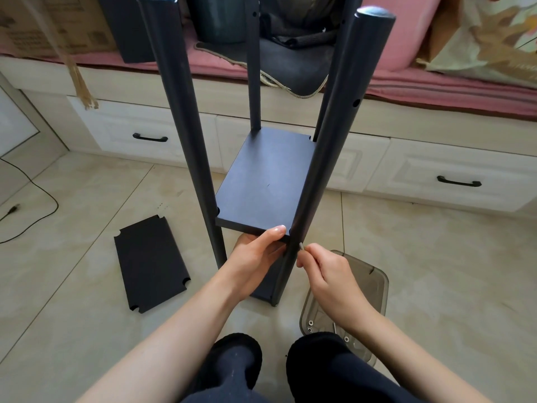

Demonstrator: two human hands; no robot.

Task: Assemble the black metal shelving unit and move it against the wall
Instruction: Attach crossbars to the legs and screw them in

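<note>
The black shelving unit stands upright on the tiled floor, with several round black posts [325, 158] rising toward me. A dark shelf board [264, 181] sits between the posts above a lower board. My left hand [255, 257] grips the near right corner of that board, thumb on top. My right hand [328, 277] pinches a small silver screw [301, 246] against the near right post, just below the board. A spare black shelf board [149, 263] with notched corners lies flat on the floor to the left.
A clear plastic tray [374, 283] holding screws and washers lies on the floor by my right wrist. White drawers [151, 135] under a pink-cushioned bench [406, 82] stand behind the unit. A black cable [37, 187] runs along the floor at the left. My feet in dark slippers are at the bottom.
</note>
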